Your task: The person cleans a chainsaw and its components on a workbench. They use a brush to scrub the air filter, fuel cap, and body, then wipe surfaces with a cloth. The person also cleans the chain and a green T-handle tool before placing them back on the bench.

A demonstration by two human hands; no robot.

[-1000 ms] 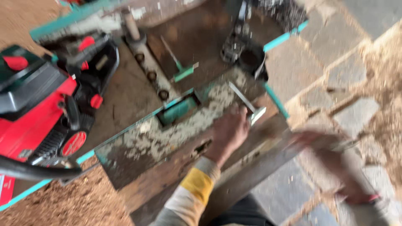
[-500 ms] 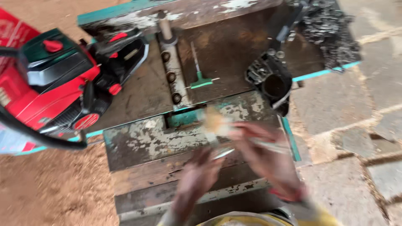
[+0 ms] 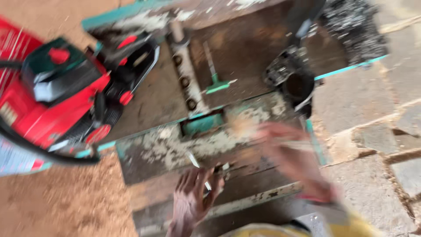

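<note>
1. Head view: our left hand (image 3: 193,197) pinches a thin metal rod (image 3: 198,169) at the near edge of the worn workbench (image 3: 149,153); our right hand (image 3: 294,158) is smeared by motion, so we cannot tell its grip, though a pale brush (image 3: 241,125) seems to sweep the bench top.
2. Same view: sawdust litters the bench, so cleaning looks unfinished; the red chainsaw (image 3: 66,101) lies untouched at far left.

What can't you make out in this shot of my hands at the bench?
Head view:
- Right hand: motion blur hides its grip and whatever pale thing it carries.
- Left hand: a thin metal piece by the fingers; contact unclear.
- Red chainsaw: cut off at the left edge.
</note>
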